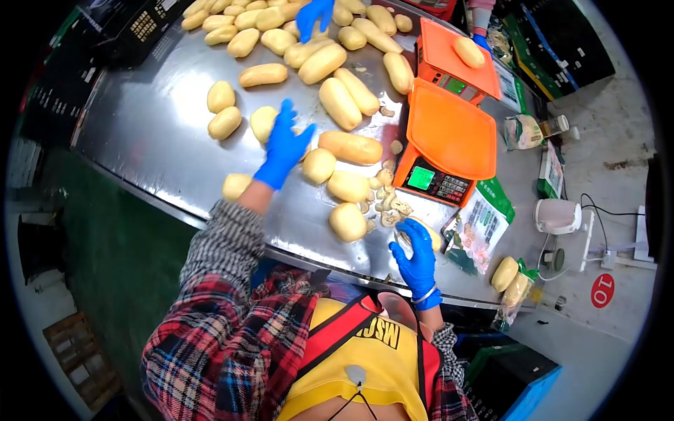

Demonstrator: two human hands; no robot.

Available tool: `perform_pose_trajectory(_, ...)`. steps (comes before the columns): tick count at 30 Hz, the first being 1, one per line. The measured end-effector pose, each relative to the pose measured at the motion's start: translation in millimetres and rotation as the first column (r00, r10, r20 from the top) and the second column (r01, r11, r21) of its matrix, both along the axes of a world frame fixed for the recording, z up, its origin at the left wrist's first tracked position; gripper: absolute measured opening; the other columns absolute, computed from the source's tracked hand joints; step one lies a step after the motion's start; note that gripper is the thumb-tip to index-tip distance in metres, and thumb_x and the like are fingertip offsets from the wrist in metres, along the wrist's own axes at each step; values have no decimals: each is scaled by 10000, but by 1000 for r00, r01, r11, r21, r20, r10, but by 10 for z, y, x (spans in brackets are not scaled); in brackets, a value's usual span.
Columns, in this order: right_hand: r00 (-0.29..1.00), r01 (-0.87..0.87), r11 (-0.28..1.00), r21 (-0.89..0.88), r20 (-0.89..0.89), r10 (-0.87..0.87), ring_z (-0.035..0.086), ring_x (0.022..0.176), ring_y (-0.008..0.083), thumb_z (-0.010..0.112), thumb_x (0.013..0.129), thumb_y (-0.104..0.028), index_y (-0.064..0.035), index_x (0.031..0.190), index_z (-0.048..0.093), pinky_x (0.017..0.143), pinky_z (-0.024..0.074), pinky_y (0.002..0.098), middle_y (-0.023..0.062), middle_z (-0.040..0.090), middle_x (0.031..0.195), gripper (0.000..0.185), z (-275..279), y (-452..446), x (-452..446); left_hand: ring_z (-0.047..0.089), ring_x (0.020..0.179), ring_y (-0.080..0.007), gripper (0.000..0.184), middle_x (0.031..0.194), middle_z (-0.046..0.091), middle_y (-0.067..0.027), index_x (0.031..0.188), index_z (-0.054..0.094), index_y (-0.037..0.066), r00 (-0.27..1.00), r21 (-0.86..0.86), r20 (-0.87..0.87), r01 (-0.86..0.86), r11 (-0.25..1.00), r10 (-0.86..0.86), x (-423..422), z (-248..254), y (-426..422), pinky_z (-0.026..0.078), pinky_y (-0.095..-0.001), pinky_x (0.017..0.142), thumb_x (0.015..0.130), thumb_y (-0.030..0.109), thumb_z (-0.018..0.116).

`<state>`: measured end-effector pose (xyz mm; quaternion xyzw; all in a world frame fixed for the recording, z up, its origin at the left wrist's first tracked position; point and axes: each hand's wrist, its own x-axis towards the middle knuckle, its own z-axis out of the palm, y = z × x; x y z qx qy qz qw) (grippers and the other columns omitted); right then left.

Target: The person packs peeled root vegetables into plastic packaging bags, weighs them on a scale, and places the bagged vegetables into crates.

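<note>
Gloved in blue, my left hand (284, 147) is over the metal table with its fingers spread and nothing in them. Just beyond its fingertips lies a short peeled lotus root piece (262, 123). My right hand (417, 261), also in a blue glove, is near the front edge with thumb and fingers apart. Beside its fingertips is a partly covered lotus root (427, 233). Between the hands lie a long lotus root (350, 147), a rounder lotus root (348, 222) and small cut-off lotus root ends (390, 203).
An orange scale (451, 130) with a lit display stands right of the roots; a second scale (449, 63) behind it bears one root. A printed bag (479, 226) lies nearby. Another person's gloved hand (314, 17) reaches into the far pile. A black crate (137, 31) sits far left.
</note>
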<state>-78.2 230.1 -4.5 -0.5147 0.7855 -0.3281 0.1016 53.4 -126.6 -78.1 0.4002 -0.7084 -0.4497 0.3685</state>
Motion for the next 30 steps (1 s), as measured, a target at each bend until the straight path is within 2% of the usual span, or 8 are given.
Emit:
perform_pose_trajectory(3,999,-30,999,18,-18,30,514,1130,352,714,787,-179,-93,1196,588,965,415,422,158,564,1226,437,55,-233,67,278,1332,-481,1305,1428,212,-384,1468,13,-36,997,191,82,-15,982,0,-885,148,-274,277,-472,1104,617,577,790)
perform_pose_trajectory(7,999,-32,998,54,12,31,513,1133,342,710,792,-179,-100,1195,589,958,424,418,146,570,1219,427,121,-113,97,326,1308,-485,1442,1421,187,-400,1460,-79,-21,932,242,320,-253,937,168,-1408,-57,-585,320,-506,1075,518,542,856)
perform_pose_trajectory(9,999,27,998,50,45,-29,531,1117,337,711,793,-182,-88,1178,596,952,429,408,142,587,1188,413,77,-4,55,425,1251,-410,1260,1359,368,-304,1463,83,-25,943,133,276,-229,964,186,-1487,-502,-916,397,-485,1021,576,427,856)
perform_pose_trajectory(11,993,66,997,43,98,-70,542,1106,339,708,797,-189,-80,1169,598,949,431,402,143,596,1168,403,-5,151,-1,523,1133,-327,967,1230,505,-183,1399,294,-22,909,499,-377,363,787,-180,-1072,-149,-827,473,-432,946,633,248,819)
perform_pose_trajectory(13,989,73,997,21,125,-75,546,1104,347,685,819,-213,-69,1171,591,945,434,402,154,596,1159,392,-73,111,-54,560,1065,-277,768,1165,540,-127,1296,458,4,784,507,-575,566,650,-234,-891,17,-836,503,-401,913,590,55,756)
perform_pose_trajectory(21,809,96,925,-367,571,143,546,1099,233,750,780,-199,-83,1407,376,923,470,351,126,512,1261,739,15,-832,-167,487,1244,-230,915,1424,438,-108,1371,423,4,554,-22,-426,784,620,-715,-573,1507,508,402,-361,1047,517,48,749)
perform_pose_trajectory(24,463,87,845,-528,772,435,470,1220,206,783,740,-174,-58,1404,365,1037,380,381,121,488,1343,793,344,-1003,-219,553,1155,-210,938,1318,528,-103,1386,404,-16,572,-21,-259,802,597,-778,-637,1790,1158,440,-354,1007,525,54,769)
perform_pose_trajectory(30,473,290,843,-452,834,285,559,1097,167,849,661,-153,-11,1306,459,939,468,330,96,599,1186,768,277,-525,-215,474,1249,-300,889,1374,447,-137,1427,309,40,487,161,-509,864,477,-710,-773,1766,1472,384,-431,1054,695,273,756)
